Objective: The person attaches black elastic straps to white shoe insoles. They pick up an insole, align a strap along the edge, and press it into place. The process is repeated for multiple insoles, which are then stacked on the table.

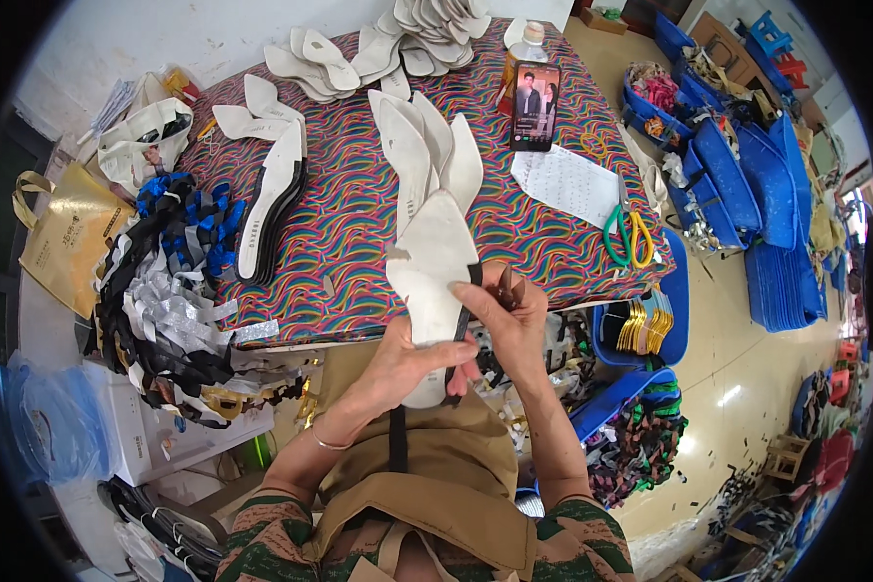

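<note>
Low in front of me, at the table's near edge, I hold a white shoe insole point(435, 308) with a black strip point(473, 275) along its right edge. My left hand point(398, 364) is closed round its lower part, thumb across the face. My right hand point(517, 315) grips the right edge, thumb pressed on the strip; something brown by its fingers cannot be made out. Beyond the held piece, overlapping plain white insoles point(407, 145) lie fanned out. To the left sits a stack of black-edged insoles point(279, 184).
More insoles point(320, 63) are heaped along the back of the patterned table point(344, 209). A phone point(535, 107) leans against a bottle point(529, 44). Scissors point(626, 238) lie at right by a paper sheet point(567, 184). Strips point(179, 301) hang at left; blue bins point(684, 291) stand right.
</note>
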The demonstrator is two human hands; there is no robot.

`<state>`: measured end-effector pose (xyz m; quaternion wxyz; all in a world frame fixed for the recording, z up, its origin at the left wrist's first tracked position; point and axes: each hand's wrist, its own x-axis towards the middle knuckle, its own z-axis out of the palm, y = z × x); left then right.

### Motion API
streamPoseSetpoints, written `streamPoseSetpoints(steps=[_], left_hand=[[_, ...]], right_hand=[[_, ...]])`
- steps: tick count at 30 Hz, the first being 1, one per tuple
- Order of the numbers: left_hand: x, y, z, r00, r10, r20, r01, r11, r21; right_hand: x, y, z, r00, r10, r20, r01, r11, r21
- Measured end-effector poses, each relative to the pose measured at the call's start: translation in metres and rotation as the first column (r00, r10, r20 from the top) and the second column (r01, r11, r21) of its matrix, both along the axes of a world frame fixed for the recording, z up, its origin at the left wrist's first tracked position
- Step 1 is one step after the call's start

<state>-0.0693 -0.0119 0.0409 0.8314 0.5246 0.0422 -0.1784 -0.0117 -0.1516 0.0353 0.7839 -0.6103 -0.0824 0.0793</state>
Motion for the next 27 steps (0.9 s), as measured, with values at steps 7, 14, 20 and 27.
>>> streamPoseSetpoints(steps=[7, 14, 20, 27], left_hand=[[0.027, 0.02, 0.025, 0.943, 0.333, 0.01, -0.331, 0.939, -0.092], [0.031, 0.02, 0.022, 0.872, 0.486, -0.064, -0.482, 0.826, -0.293], [0.034, 0.019, 0.021, 0.911, 0.394, -0.12, -0.384, 0.706, -0.595], [0.028, 0.002, 0.018, 0.872, 0.48, -0.094, -0.433, 0.67, -0.603]], right_hand=[[-0.04, -0.024, -0.017, 0.945, 0.312, 0.097, -0.252, 0.885, -0.393], [-0.063, -0.031, -0.003, 0.824, 0.29, 0.487, 0.109, 0.762, -0.638], [-0.075, -0.019, -0.005, 0.876, 0.1, 0.472, 0.127, 0.896, -0.426], [-0.07, -0.01, 0.001, 0.976, 0.036, 0.217, 0.05, 0.924, -0.379]])
